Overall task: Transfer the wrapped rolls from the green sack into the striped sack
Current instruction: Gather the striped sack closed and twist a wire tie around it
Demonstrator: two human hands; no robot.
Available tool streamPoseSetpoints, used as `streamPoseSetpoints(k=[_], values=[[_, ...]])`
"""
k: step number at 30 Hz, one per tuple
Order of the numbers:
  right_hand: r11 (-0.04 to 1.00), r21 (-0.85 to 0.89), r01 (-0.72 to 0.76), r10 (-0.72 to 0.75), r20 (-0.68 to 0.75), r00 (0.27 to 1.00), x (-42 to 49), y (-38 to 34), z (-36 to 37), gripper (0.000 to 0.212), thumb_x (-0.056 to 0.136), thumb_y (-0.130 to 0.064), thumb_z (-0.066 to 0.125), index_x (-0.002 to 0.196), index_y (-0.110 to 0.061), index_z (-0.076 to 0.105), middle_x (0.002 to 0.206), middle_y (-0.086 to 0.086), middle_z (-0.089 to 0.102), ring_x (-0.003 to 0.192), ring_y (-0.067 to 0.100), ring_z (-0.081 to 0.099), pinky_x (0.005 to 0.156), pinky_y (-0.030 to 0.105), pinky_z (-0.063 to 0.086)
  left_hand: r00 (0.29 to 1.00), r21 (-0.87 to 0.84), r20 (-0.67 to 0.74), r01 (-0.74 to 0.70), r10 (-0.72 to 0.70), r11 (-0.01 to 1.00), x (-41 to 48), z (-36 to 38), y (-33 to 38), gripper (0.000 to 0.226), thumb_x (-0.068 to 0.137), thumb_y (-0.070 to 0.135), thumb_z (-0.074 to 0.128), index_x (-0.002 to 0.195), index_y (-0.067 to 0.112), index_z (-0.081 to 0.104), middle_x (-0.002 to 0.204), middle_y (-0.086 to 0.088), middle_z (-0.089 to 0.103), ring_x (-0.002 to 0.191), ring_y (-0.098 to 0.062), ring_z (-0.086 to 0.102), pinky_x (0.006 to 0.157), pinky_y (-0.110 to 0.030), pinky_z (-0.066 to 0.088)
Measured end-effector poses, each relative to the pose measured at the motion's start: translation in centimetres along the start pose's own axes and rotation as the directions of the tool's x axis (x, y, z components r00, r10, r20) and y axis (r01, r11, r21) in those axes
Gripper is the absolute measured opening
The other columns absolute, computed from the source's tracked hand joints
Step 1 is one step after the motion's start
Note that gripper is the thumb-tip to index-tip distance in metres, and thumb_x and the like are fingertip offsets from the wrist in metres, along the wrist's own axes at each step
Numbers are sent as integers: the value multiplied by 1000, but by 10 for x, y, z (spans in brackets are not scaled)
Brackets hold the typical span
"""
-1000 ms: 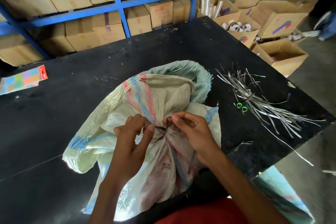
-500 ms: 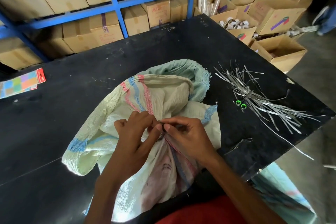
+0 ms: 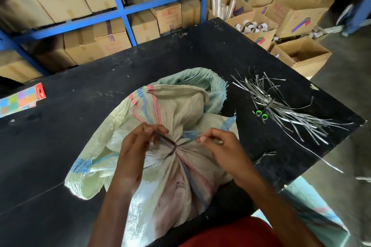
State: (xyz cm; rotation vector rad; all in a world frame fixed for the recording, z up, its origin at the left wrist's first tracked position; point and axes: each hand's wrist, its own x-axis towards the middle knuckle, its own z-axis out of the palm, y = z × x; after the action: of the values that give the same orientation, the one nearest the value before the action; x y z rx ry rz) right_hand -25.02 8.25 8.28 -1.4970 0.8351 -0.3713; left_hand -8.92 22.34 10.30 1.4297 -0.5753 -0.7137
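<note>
- The striped sack lies on the black table right in front of the person; its long axis runs 6 to 12 o'clock, with the full body hanging over the near edge at 6 and the loose mouth flopped away toward 12
- A dark tie cinches the neck where the cloth puckers, midway between the two hands
- The left hand sits at 9 o'clock of that pucker, thumb and fingers pinching one end of the tie, which runs off toward 10 o'clock
- The right hand sits at 3 o'clock, fingers curled with thumb and forefinger pressed together; it seems to pinch the other end, though that strand is too thin to see for sure
- So the pull line runs 9 to 3, square across the sack's axis, and both hands are about equally near the knot
- The green sack lies crumpled just behind the striped one, at 12 to 1 o'clock, touching it; no rolls show in either sack
- My reading: filling is done and the neck is being closed, so the next pull should go outward evenly or the tie may slide along the neck
- A bundle of spare strips lies at 2 o'clock, nearer the right hand
</note>
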Motion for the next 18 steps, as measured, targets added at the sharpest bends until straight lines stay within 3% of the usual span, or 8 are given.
streamPoseSetpoints(k=[2, 5, 7, 9, 12, 15, 18], values=[[989, -147, 2, 2, 27, 1000, -2, 5, -12, 16, 91, -19, 70, 77, -24, 77, 85, -3, 77, 80, 9, 68, 76, 25, 49, 997, -127, -55, 56, -63, 990, 6, 0, -9, 42, 103, 6, 38, 66, 17, 56, 81, -11, 65, 69, -17, 51, 69, -28, 39], [990, -116, -76, 82, 49, 995, -5, 12, -16, 13, 90, -24, 71, 79, -24, 78, 70, 10, 70, 60, 6, 56, 60, 24, 42, 994, -153, -72, 75, -87, 985, 15, 3, -15, 36, 103, 8, 39, 69, 16, 46, 74, -6, 57, 67, -17, 39, 67, -33, 30], [985, -47, -167, 169, 55, 984, -5, 14, -17, 19, 94, -24, 67, 80, -17, 77, 55, -3, 58, 48, -1, 46, 49, 17, 34, 994, -145, -69, 70, -81, 987, 17, 7, -16, 38, 104, 9, 40, 68, 18, 48, 73, -4, 56, 68, -18, 36, 67, -33, 28], [965, 29, -260, 255, 108, 961, -4, 17, -18, 24, 99, -22, 60, 85, -13, 75, 54, -9, 44, 44, 2, 35, 44, 19, 27, 993, -157, -81, 68, -82, 985, 19, 8, -16, 38, 103, 8, 41, 67, 18, 48, 72, -1, 58, 69, -17, 36, 67, -33, 28], [950, 126, -287, 260, 193, 946, -3, 18, -18, 23, 101, -21, 56, 86, -15, 72, 63, -6, 43, 52, 5, 33, 46, 18, 26, 991, -173, -101, 73, -92, 982, 19, 6, -16, 35, 103, 7, 40, 70, 15, 46, 73, -3, 59, 69, -17, 38, 69, -33, 30], [916, 340, -213, 149, 205, 967, -2, 12, -11, 15, 94, -21, 62, 87, -19, 75, 86, -1, 68, 65, 8, 49, 54, 19, 34, 993, -146, -86, 65, -78, 987, 14, 3, -13, 38, 102, 6, 39, 68, 16, 50, 78, -12, 59, 70, -19, 40, 69, -33, 32], [878, 466, -107, 32, 166, 986, 3, 11, 1, 22, 85, -23, 68, 102, -10, 76, 118, 5, 74, 107, 16, 69, 88, 31, 52, 999, -26, -43, 23, -24, 999, 5, 5, -10, 45, 102, 6, 39, 68, 21, 65, 84, -16, 59, 75, -24, 42, 71, -34, 34]])
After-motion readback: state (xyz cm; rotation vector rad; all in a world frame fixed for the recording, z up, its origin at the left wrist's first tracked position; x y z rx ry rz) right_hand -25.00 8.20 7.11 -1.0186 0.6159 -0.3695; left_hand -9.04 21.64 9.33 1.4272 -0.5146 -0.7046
